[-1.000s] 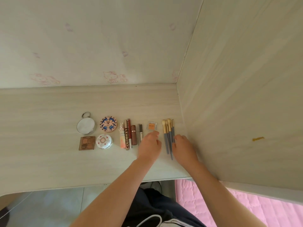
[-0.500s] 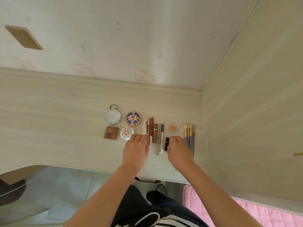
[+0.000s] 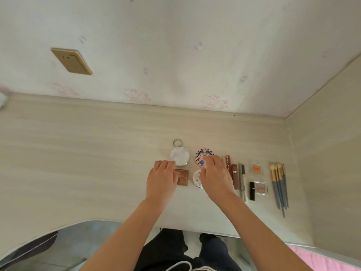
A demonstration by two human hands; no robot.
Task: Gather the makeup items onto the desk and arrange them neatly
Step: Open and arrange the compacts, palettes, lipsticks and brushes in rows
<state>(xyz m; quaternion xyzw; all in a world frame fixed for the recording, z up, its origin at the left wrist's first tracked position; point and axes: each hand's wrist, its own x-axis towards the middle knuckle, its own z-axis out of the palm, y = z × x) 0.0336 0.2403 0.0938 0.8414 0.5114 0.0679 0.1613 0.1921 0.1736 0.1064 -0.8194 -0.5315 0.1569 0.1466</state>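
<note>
Two grips are down among the makeup on the table. My left grip is loosely spread and holds nothing, its fingers over the left edge of the brown palette and just at the rim of the round mirror. My right grip lies flat too, fingertips resting on the patterned compact, palm hiding part of the white compact. Rightward lie the lip tubes, orange pan, black lipstick and brushes.
</note>
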